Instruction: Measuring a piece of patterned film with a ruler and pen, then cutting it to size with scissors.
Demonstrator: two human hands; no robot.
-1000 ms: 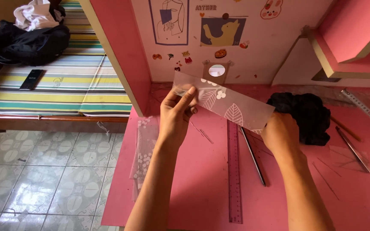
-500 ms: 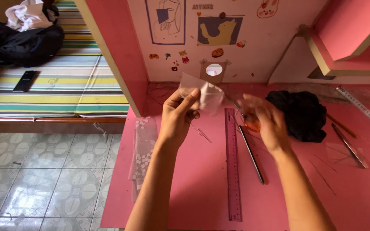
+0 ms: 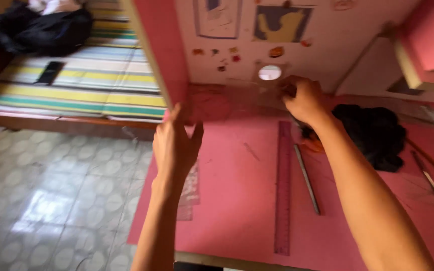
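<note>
- The clear plastic sheet (image 3: 237, 100) is stretched out flat between both hands above the back of the pink table (image 3: 237, 200), blurred and almost see-through; half a second ago it was bunched small and pale between hands held close together.
- The left hand (image 3: 177, 143) is up at the sheet's left end, fingers straight and close together, thumb out to the side; the edge seems pinched there, though blur hides the exact grip.
- The right hand (image 3: 305, 100) is curled shut on the sheet's right end, just below a small round white object (image 3: 269, 73) on the wall; earlier it sat lower and nearer the left hand, so the two have drawn well apart.
- Under the right forearm a long pink ruler (image 3: 283, 185) lies lengthwise on the table, with a thin metal rod (image 3: 307, 178) just beside it on the right.
- A bit of orange (image 3: 313, 145) shows next to the wrist, too blurred to identify.
- A black cloth bundle (image 3: 372, 135) lies to the right of the hand, in the same place as before.
- A patterned clear strip (image 3: 191, 183) hangs at the table's left edge, below the left hand.
- Further out, a striped bed (image 3: 76, 85) with dark clothes (image 3: 46, 30) and a phone (image 3: 50, 72) stands over the tiled floor (image 3: 51, 190).
</note>
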